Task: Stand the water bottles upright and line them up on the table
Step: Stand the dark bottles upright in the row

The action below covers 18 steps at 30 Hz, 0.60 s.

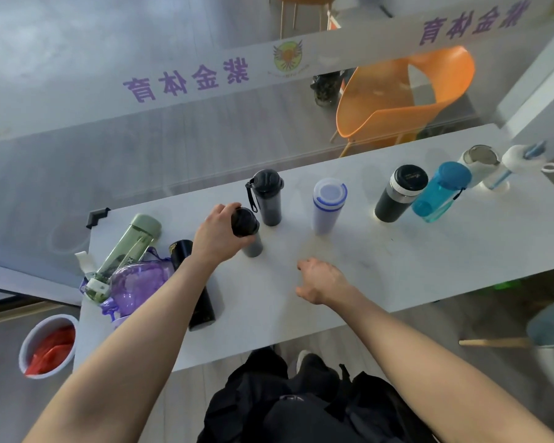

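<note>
My left hand (216, 233) grips a dark grey bottle (248, 231) by its black lid, upright on the white table (381, 270). My right hand (322, 279) hovers low over the table with loosely curled fingers, holding nothing. Behind stand a black-lidded grey bottle (267, 198), a white bottle with blue rings (328, 204), a black tumbler (398, 193), a blue bottle (440, 191) and two white bottles (486, 164). At the left lie a green bottle (125, 251), a purple bottle (138, 286) and a black flask (200, 298).
A glass partition with purple lettering runs along the table's far edge. An orange chair (403, 94) stands behind it. A white bucket (47, 345) with red contents sits on the floor at the left. Another chair's edge (547, 327) shows at the right.
</note>
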Each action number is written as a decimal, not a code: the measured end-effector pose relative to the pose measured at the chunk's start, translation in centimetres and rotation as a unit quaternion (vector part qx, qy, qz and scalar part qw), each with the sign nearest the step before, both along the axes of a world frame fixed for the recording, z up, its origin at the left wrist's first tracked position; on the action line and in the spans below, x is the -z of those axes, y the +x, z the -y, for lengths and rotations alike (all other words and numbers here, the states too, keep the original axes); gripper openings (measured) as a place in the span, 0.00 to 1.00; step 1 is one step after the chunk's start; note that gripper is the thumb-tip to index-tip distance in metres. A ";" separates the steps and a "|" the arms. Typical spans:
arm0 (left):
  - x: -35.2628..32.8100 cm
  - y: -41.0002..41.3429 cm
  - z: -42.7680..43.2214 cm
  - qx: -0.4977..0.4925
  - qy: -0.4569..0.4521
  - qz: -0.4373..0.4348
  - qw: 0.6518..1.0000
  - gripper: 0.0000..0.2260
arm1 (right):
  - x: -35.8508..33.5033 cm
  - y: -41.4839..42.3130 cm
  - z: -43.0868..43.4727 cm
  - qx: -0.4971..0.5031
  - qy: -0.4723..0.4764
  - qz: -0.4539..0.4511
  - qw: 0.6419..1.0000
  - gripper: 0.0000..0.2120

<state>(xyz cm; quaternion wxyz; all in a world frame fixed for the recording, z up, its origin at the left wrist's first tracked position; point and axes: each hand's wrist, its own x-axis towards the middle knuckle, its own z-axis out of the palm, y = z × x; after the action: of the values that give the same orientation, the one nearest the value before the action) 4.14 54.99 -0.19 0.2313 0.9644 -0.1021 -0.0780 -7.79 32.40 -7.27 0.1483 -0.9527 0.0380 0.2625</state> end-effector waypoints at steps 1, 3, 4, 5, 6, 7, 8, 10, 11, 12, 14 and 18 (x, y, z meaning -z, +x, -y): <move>0.0 0.0 0.2 0.004 0.004 -0.002 1.000 0.37 | 0.0 -0.1 0.1 0.001 0.002 0.000 1.000 0.25; -0.1 0.0 0.6 0.010 0.010 -0.005 1.000 0.38 | 0.1 -0.3 0.4 0.002 0.006 0.000 1.000 0.25; -0.2 0.1 0.7 0.013 0.014 -0.008 1.000 0.39 | 0.1 -0.4 0.5 0.003 0.008 0.001 1.000 0.25; -0.2 0.1 0.8 0.015 0.018 -0.013 1.000 0.40 | 0.1 -0.5 0.6 0.003 0.010 0.002 1.000 0.25; -0.2 0.1 0.8 0.014 0.022 -0.019 0.999 0.42 | 0.2 -0.6 0.7 0.002 0.011 0.004 1.000 0.25; -0.3 0.1 0.7 0.012 0.025 -0.026 0.999 0.44 | 0.2 -0.7 0.8 0.001 0.013 0.006 1.000 0.25; -0.3 0.1 0.7 0.011 0.028 -0.030 0.999 0.46 | 0.3 -0.7 0.9 0.000 0.014 0.007 1.000 0.25; -0.6 -0.1 0.3 0.011 0.038 -0.036 0.999 0.50 | 0.4 -0.7 0.9 -0.005 0.014 0.007 1.000 0.25; -0.7 -0.2 0.0 0.010 0.044 -0.037 0.998 0.51 | 0.4 -0.7 0.8 -0.008 0.014 0.005 1.000 0.25; -0.9 -0.5 -0.5 0.007 0.049 -0.037 0.998 0.52 | 0.5 -0.6 0.7 -0.013 0.014 0.003 1.000 0.25; -1.2 -1.0 -1.8 -0.006 0.059 -0.038 0.998 0.53 | 0.6 -0.2 0.0 -0.028 0.014 0.000 1.000 0.25; -1.9 -3.0 -5.9 -0.030 0.106 -0.044 0.993 0.45 | 0.8 1.1 -3.2 -0.080 0.024 -0.002 0.997 0.25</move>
<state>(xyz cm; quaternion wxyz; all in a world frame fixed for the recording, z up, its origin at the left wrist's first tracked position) 1.15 60.86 1.73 0.1340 0.9817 -0.0537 -0.1242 -6.67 35.61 -8.05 0.1493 -0.9485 -0.0442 0.2759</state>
